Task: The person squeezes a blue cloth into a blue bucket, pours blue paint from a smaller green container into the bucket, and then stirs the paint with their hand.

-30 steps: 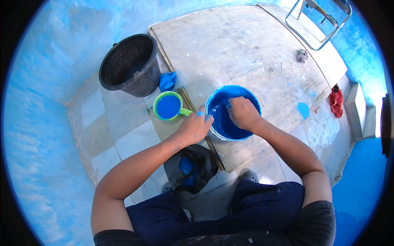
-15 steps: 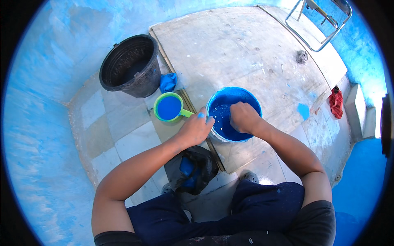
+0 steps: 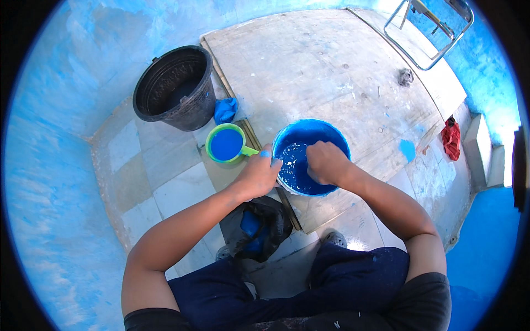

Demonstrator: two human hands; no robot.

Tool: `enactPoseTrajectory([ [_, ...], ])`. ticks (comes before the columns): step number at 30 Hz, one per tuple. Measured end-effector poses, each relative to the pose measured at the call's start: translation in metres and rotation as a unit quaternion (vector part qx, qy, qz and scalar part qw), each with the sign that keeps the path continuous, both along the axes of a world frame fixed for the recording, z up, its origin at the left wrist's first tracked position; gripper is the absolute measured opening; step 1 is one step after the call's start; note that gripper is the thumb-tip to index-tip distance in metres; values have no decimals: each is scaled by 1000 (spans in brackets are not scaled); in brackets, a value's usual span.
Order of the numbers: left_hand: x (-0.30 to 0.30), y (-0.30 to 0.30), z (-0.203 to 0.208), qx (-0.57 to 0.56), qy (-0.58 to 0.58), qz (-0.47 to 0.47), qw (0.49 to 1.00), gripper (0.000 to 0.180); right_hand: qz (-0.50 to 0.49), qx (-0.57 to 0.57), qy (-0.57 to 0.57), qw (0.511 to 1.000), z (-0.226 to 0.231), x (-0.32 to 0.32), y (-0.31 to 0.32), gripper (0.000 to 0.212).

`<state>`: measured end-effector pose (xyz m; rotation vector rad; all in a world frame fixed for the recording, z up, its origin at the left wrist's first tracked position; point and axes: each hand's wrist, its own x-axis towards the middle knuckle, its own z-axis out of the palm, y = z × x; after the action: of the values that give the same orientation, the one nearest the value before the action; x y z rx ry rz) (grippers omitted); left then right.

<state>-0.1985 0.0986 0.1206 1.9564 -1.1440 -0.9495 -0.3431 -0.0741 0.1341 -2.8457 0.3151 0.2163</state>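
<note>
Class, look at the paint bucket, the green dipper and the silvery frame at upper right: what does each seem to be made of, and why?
Paint bucket: perhaps plastic, with a smooth round rim; blue paint coats it inside, leaving this open.
Green dipper: probably plastic, smooth, its rim and handle the same bright colour.
Silvery frame: likely metal tube, polished, given its bright glints.

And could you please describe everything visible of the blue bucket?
The bucket is round, open and apparently upright on the pale board, plastic by its look, with blue inner walls and rim. It holds blue liquid flecked with pale spots. The left hand is at its left rim; the right hand is over its opening.
</note>
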Motion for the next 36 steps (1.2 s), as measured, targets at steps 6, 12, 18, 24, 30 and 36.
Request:
enactPoseTrajectory([
  [6, -6, -4, 19, -18, -64, 10, 998, 44, 9, 130, -176, 976, -10, 5, 0, 17],
  [12, 9, -15, 53, -105, -159, 12, 982, 44, -61, -20, -172, 983, 18, 7, 5, 10],
  [18, 6, -26, 44, -85, -185, 19, 979, 48, -26, 62, -176, 982, -17, 3, -4, 10],
  [24, 11, -24, 39, -106, -216, 8, 971, 51, -104, 77, -228, 965, 2, 22, -8, 10],
  [30, 18, -33, 35, -105, -196, 9, 975, 54, -63, 0, -121, 991, -16, 15, -6, 15],
  [36, 15, -35, 25, -153, -188, 0, 970, 53, -126, 215, -238, 939, -7, 36, -25, 20],
])
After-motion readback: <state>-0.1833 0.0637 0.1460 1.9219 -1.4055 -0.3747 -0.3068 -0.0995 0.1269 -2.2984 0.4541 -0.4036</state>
